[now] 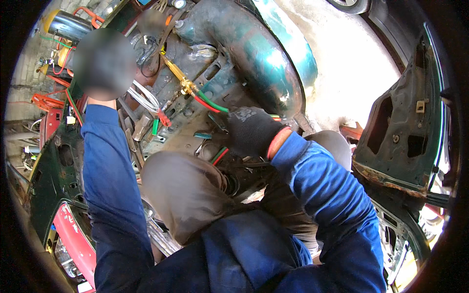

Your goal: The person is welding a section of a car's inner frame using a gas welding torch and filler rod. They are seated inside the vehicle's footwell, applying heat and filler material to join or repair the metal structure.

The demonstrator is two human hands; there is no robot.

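My right hand, in a black glove with an orange cuff, is closed round a pair of green and red hoses. The hoses run from a brass gas torch and show again past the glove. The torch points away to the upper left, over the bare metal body panel. My left arm reaches forward at the left, where my left hand is a grey blur. Its fingers and anything in them cannot be made out. Just right of it hangs a bundle of white wires.
A rounded green wheel arch curves across the far middle. At the right stands a rusty dark green car door. Gas cylinders lie at the far left. A hammer and small tools lie in front of my knees.
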